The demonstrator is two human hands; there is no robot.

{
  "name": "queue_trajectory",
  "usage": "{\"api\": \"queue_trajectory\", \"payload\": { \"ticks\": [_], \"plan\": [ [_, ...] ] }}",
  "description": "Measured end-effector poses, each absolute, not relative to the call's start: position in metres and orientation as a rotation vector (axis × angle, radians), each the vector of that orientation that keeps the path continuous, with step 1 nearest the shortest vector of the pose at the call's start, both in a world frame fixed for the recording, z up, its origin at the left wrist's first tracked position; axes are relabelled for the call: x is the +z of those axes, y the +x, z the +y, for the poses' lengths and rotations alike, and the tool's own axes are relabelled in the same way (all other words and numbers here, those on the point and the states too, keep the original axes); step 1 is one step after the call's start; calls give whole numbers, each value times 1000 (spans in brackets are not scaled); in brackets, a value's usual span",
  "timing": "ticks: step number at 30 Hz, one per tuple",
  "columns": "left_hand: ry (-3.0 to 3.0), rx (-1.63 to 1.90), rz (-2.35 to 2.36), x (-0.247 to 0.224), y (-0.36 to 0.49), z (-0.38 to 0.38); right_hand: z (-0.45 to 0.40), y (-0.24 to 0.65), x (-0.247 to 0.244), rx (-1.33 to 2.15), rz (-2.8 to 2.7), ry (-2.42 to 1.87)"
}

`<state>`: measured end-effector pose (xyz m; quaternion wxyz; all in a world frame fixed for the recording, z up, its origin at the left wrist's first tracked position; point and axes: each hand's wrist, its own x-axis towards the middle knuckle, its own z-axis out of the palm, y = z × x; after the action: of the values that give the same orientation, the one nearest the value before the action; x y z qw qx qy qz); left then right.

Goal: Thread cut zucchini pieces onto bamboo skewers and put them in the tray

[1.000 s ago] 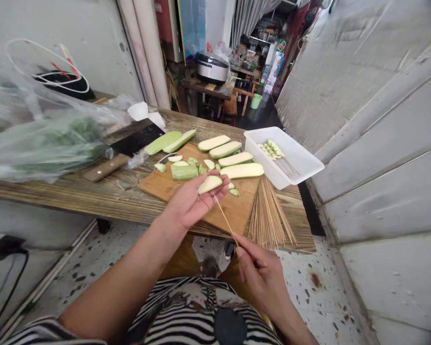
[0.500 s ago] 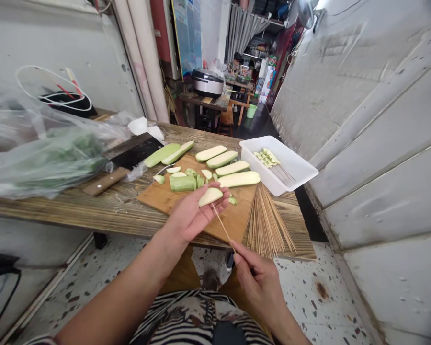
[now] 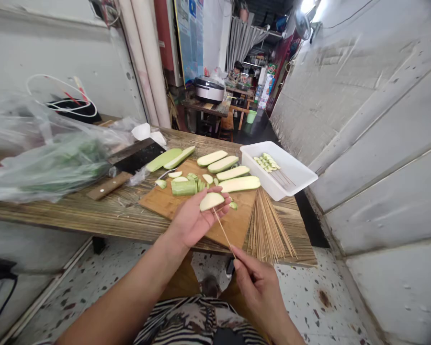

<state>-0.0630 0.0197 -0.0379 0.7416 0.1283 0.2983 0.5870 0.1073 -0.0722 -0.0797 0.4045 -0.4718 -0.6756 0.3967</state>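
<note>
Pale green slice lay on the open-palmed left hand; the right hand's grip pinched a skewer, its tip at the slice's edge.

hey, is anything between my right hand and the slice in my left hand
Only the thin skewer that your right hand holds, its far end at the near edge of the slice; nothing else visible stands between them.

The skewer (apart before) now touches the slice.
</note>
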Motion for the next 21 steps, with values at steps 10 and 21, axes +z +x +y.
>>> {"api": "queue_trajectory", "payload": {
  "ticks": [10,21],
  "plan": [
    [224,1267,695,-32,-61,17,-71,106,-79,933,-1729,-1172],
    [220,1243,685,-32,-57,14,-73,104,-81,942,-1706,-1176]
  ]
}}
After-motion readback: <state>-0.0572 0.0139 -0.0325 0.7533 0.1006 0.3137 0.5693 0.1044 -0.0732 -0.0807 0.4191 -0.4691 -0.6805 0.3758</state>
